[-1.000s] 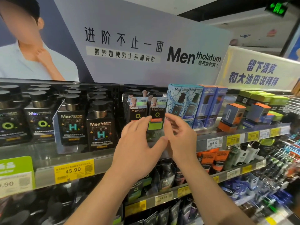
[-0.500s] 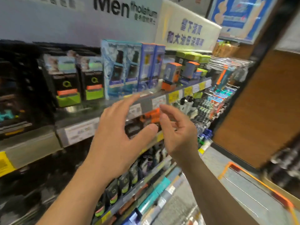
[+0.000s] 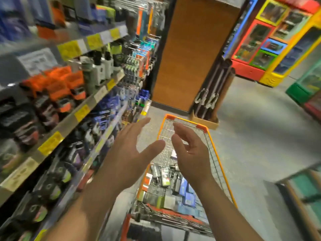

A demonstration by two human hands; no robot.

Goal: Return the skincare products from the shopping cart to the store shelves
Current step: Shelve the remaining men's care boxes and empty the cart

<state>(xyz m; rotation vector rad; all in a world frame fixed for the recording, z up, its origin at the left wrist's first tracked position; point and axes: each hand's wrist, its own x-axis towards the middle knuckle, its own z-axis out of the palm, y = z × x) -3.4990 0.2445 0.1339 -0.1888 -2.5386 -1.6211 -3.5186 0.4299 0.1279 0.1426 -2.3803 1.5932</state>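
Nearest the camera, both forearms reach out over the shopping cart, which serves as the landmark here. The left hand hangs above the cart's left rim, fingers straight and spread, holding nothing. The right hand hovers over the middle of the basket, fingers loosely bent and relaxed, also with nothing in it. Both palms face each other with a gap between them, which reads as hands readied to drop into the basket for the next item, though that is a judgement only.

Below and between the hands, inside the cart, lie the skincare products: a jumble of dark bottles, blue boxes and a green-labelled pack resting on the wire floor. They are heaped loosely, so several overlap and the hands cover part of the pile; labels are too blurred to read.

To the left of the cart run the store shelves, with yellow price tags along their edges and rows of orange, black and white packs smeared by motion. Beyond the cart's far end stands a wooden pillar, and to the right of it brightly coloured display cabinets, cut off by the frame edge
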